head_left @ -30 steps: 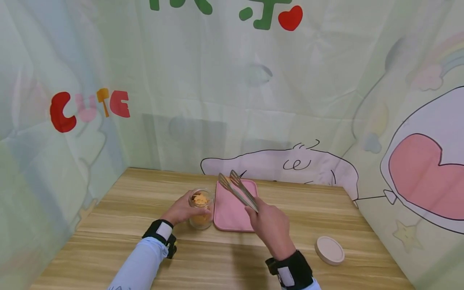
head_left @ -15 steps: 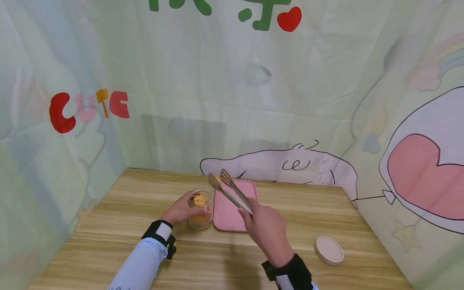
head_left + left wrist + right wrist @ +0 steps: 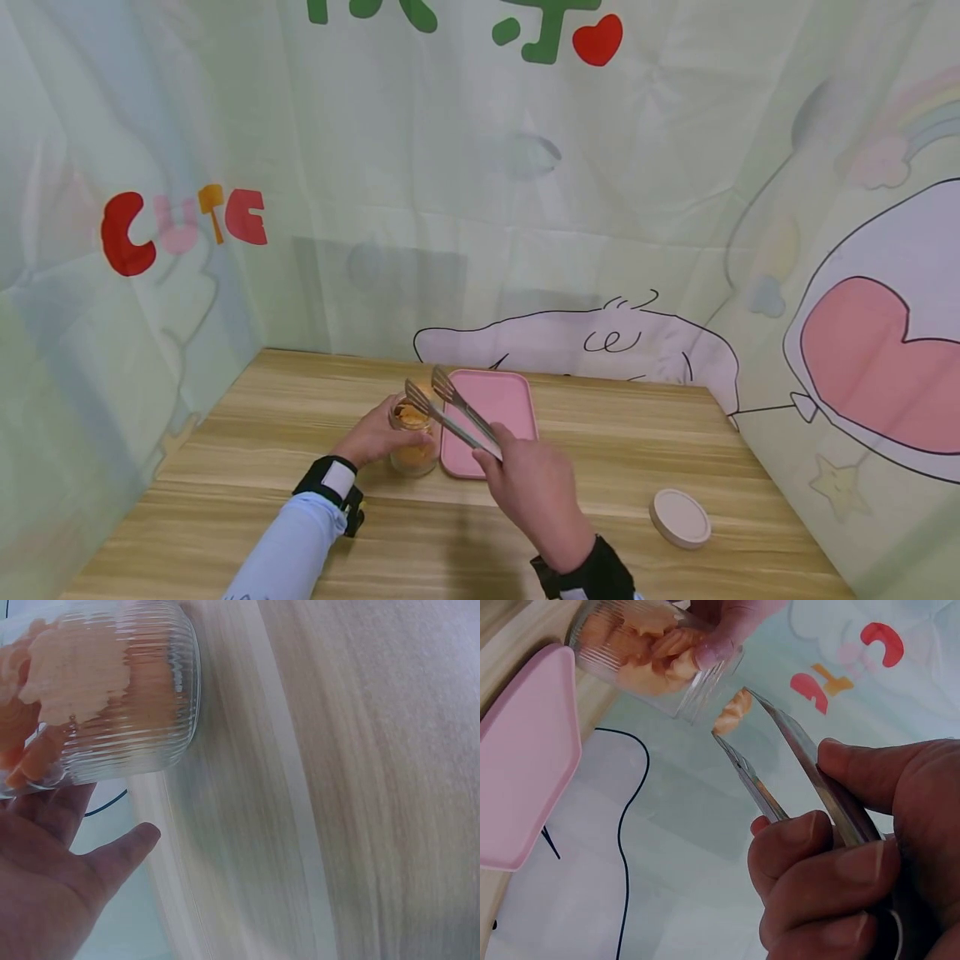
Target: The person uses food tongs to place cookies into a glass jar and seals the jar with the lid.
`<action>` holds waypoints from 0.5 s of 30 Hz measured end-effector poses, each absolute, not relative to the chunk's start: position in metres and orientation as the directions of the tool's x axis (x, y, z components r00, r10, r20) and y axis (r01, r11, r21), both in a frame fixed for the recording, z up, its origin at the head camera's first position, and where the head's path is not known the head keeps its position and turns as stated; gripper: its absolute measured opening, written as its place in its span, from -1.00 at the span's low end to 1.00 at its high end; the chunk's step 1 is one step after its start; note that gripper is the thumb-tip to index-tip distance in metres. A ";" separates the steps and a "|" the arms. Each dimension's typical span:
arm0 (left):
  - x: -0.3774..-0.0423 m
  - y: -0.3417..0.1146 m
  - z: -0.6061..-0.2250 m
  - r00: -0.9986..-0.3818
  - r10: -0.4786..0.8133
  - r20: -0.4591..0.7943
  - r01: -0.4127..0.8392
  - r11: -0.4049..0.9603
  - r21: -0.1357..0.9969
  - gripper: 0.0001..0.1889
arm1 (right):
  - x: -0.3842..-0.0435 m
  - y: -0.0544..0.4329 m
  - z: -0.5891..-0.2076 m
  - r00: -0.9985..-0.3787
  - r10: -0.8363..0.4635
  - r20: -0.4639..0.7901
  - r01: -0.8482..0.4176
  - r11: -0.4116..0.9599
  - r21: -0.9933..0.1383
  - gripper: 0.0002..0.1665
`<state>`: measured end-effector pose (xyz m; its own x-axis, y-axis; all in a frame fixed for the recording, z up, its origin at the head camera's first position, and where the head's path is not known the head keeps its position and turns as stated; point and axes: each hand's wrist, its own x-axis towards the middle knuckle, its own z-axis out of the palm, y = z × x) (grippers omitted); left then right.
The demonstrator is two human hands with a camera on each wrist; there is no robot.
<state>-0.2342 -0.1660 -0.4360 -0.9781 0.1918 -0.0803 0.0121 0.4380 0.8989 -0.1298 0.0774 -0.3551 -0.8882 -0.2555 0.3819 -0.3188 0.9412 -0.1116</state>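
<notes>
A clear ribbed glass jar [image 3: 415, 462] with orange, chip-like pieces in it stands upright on the table. My left hand [image 3: 375, 433] grips its side, thumb across the front. In the left wrist view, the orange pieces [image 3: 75, 675] press against the jar's wall. Metal tongs [image 3: 801, 750] are held by my right hand [image 3: 536, 492], thumb on one arm and fingers curled round the other. Between the tong tips, one orange piece [image 3: 733, 712] is pinched, just outside the jar's mouth in the right wrist view.
Right beside the jar lies a pink tray [image 3: 491, 400], partly behind the tongs. A pale round lid [image 3: 681, 518] rests on the wooden table [image 3: 600, 450] at the right. Printed curtains [image 3: 375, 167] enclose the table's back and sides.
My right hand and the tongs have moved left from over the tray towards the jar, the tips lowering slightly of late. The left hand and jar have stayed in place.
</notes>
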 end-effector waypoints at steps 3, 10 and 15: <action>-0.235 -0.166 -0.438 -0.978 0.200 -0.066 0.026 0.430 0.902 -0.13 | -0.129 0.077 -0.356 -0.892 -0.259 0.370 -0.322 0.939 -0.118 -0.51; -0.238 -0.165 -0.441 -0.980 0.182 -0.083 0.005 0.437 0.900 -0.08 | -0.129 0.078 -0.352 -0.909 -0.236 0.343 -0.311 0.932 -0.185 -0.49; -0.236 -0.164 -0.439 -0.980 0.171 -0.106 -0.020 0.442 0.897 0.00 | -0.131 0.082 -0.350 -0.912 -0.213 0.351 -0.303 0.926 -0.224 -0.51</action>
